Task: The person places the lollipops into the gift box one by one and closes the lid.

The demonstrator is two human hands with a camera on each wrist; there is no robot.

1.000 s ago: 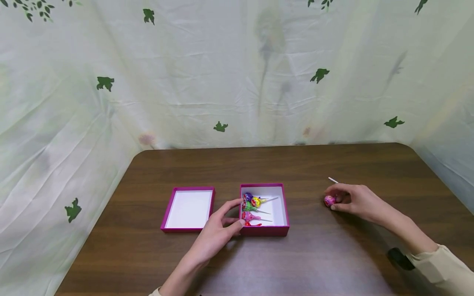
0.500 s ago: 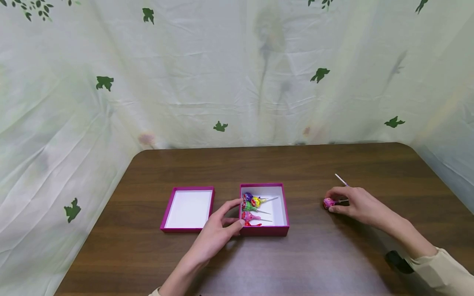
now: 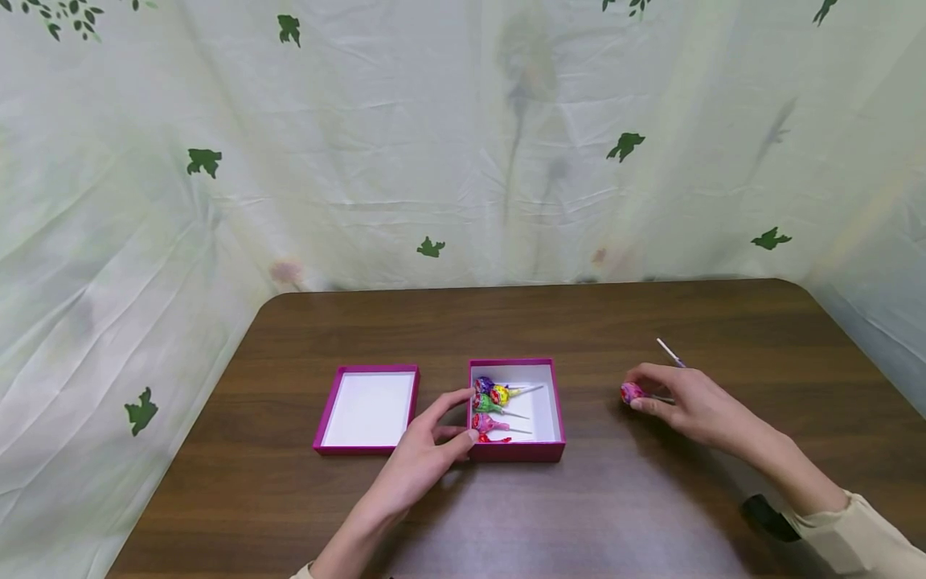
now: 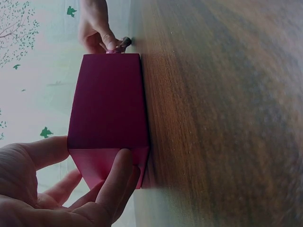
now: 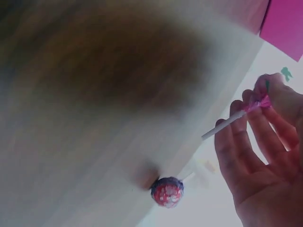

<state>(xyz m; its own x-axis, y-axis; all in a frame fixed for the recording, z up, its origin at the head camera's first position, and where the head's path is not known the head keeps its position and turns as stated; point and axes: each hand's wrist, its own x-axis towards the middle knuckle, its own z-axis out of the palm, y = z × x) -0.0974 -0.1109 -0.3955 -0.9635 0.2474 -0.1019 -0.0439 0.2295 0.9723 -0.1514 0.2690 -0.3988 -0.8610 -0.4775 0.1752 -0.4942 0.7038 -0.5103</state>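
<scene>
In the head view, my left hand (image 3: pixel 423 454) rests against the left side of a magenta box (image 3: pixel 517 453), its thumb and index fingertip at the rim. Other fingers (image 4: pixel 120 175) touch the box's outer left wall in the left wrist view. Lollipops in blue, yellow, green, pink and red wrappers lie inside, including a green lollipop (image 3: pixel 486 404). To the right, my right hand (image 3: pixel 698 406) pinches a pink-wrapped lollipop (image 3: pixel 631 392) near its head, and its white stick (image 5: pixel 222 126) points back across the fingers. Behind that hand a second white lollipop stick (image 3: pixel 669 352) shows.
A shallow magenta lid (image 3: pixel 367 410), white inside, lies left of the box on the brown wooden table (image 3: pixel 579 322). Another lollipop (image 5: pixel 167 193) with a red and purple head lies past the right hand. A white curtain (image 3: pixel 362 161) with green leaf shapes hangs behind.
My right hand has moved slightly left and toward me with the pink lollipop, and more of the other lollipop's stick shows behind it. The left hand and box have stayed put.
</scene>
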